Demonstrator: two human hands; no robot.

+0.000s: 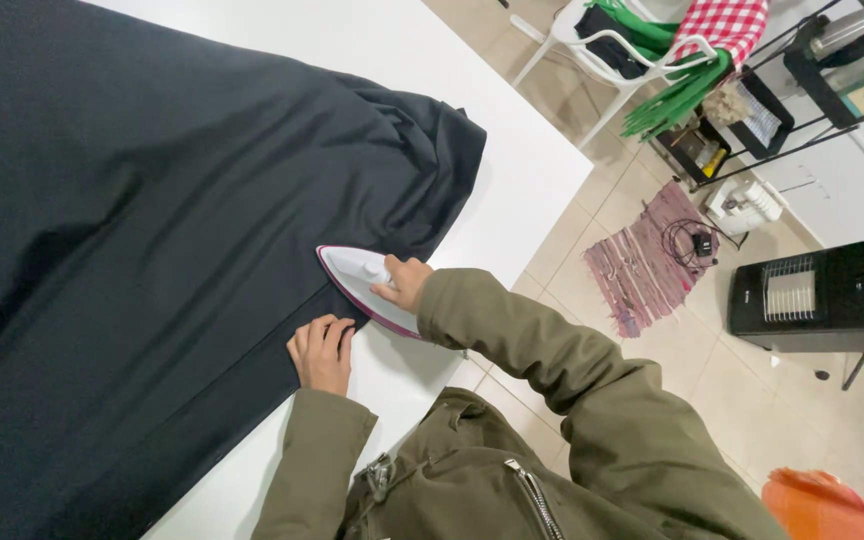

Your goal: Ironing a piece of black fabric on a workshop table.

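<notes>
Your right hand point(404, 283) gripped the iron point(357, 280) | left hand point(322, 352) lay flat, pinning the cloth point(152, 250) | best to go slow, fingers clear.

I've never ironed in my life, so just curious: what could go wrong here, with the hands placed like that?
The left hand presses the dark garment flat right beside the iron that the right hand grips, so fingers might get burned. The iron also sits at the cloth's edge over the white table, which it could perhaps scorch. Folds bunched ahead of it might get pressed in as creases.
</notes>
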